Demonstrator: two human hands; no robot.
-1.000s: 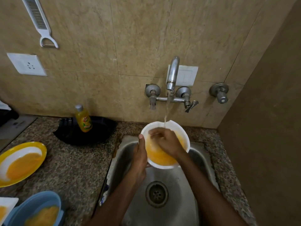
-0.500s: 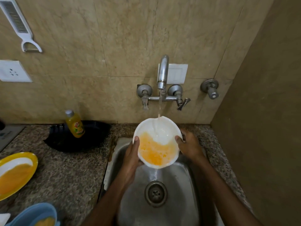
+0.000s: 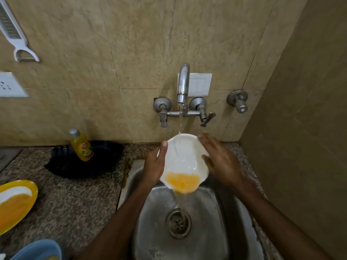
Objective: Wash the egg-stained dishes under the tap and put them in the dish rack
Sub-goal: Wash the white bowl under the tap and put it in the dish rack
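Observation:
A white bowl (image 3: 185,160) is held tilted over the steel sink (image 3: 212,231), under the running tap (image 3: 182,85). Water strikes its upper inside and yellow egg liquid pools at its lower rim, spilling toward the drain (image 3: 178,223). My left hand (image 3: 155,166) grips the bowl's left edge, thumb on the rim. My right hand (image 3: 221,162) rests with spread fingers against the bowl's right edge. A yellow plate (image 3: 16,203) smeared with egg lies on the counter at the left. A blue bowl (image 3: 37,250) with egg sits at the bottom left.
A yellow dish-soap bottle (image 3: 81,145) stands in a black tray (image 3: 84,162) behind the counter. A wall runs close along the right of the sink. A socket (image 3: 9,85) and a white peeler (image 3: 13,32) hang on the tiled wall at left.
The bowl has tipped further forward, so the egg liquid slid to the lower rim and pours out. My right hand left the bowl's inside and now lies open-fingered at its right edge.

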